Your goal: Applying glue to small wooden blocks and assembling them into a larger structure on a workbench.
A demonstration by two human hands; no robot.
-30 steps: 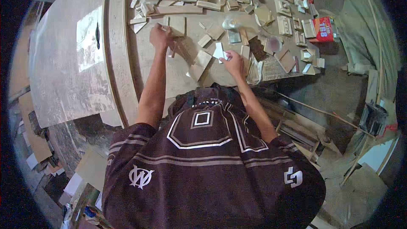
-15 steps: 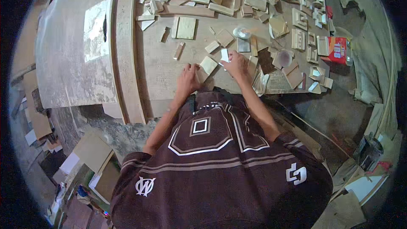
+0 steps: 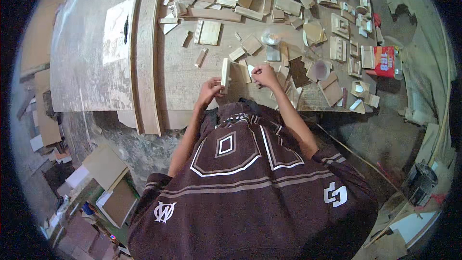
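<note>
My left hand [image 3: 210, 90] is closed on a pale wooden block [image 3: 225, 73], which it holds up on edge at the near side of the table. To its right, my right hand [image 3: 264, 76] has its fingers pinched around a small white piece [image 3: 250, 69], of which only an end shows. Between the two hands lies a flat wooden piece [image 3: 239, 72]. A little farther off are two small wood offcuts [image 3: 251, 45]. Whether the block touches the flat piece I cannot tell.
Wood offcuts [image 3: 211, 13] are heaped along the table's far side. Small wooden assemblies [image 3: 340, 25] line the right, near a red box [image 3: 385, 62]. A clear round container [image 3: 271, 37] and a round cup [image 3: 321, 71] stand right of centre. Long wooden strips [image 3: 146, 58] lie at left.
My left hand has turned the wooden block from lying tilted to standing on edge. My right hand has drawn down slightly, and less of the white piece shows.
</note>
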